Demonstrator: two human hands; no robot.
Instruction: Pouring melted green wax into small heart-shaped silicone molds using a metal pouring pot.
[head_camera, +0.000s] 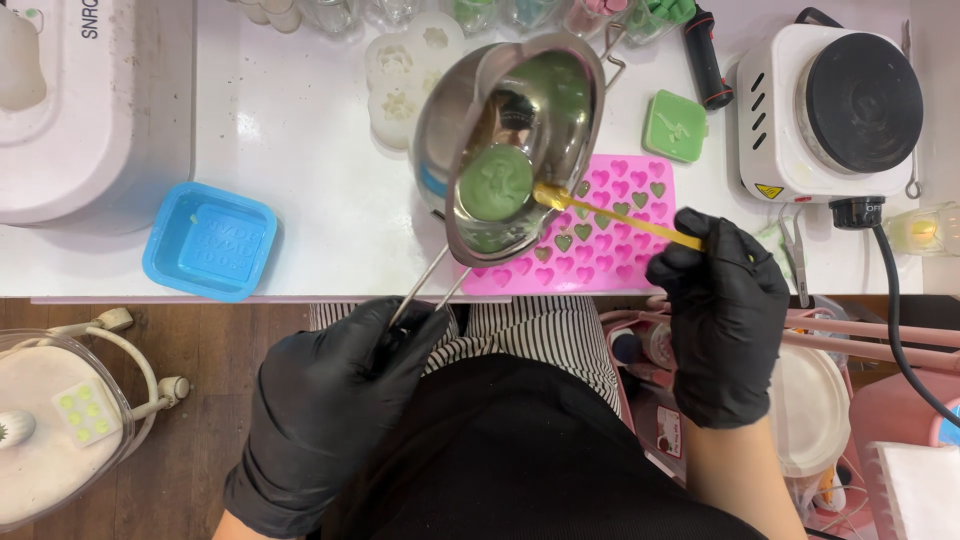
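White counter above a dark wood floor, seen from over an apron and striped top.

Nearest: left hand (330, 400), black-gloved, fist closed tight around the wire handle (425, 290) of a steel melting pot (515, 130). Right hand (722, 320), also gloved, fingers pinched on the near end of a yellow stick (620, 215).

Pot held up and away from the left hand, tilted over the pink heart mould (610, 225), handle running diagonally from fist to bowl. Stick's long axis slanted up-left from the right hand, tip touching the pot's pouring lip. Right hand nearer the mould.

Green wax (495, 185) pooled inside the pot near the lip, glossy, partly a round skinned patch. About 10 heart cavities filled green, others bare pink.

Farther: blue square mould (210, 240) left, green square block (675, 125), white hotplate (830, 110) right, white flower moulds (405, 70) behind the pot.
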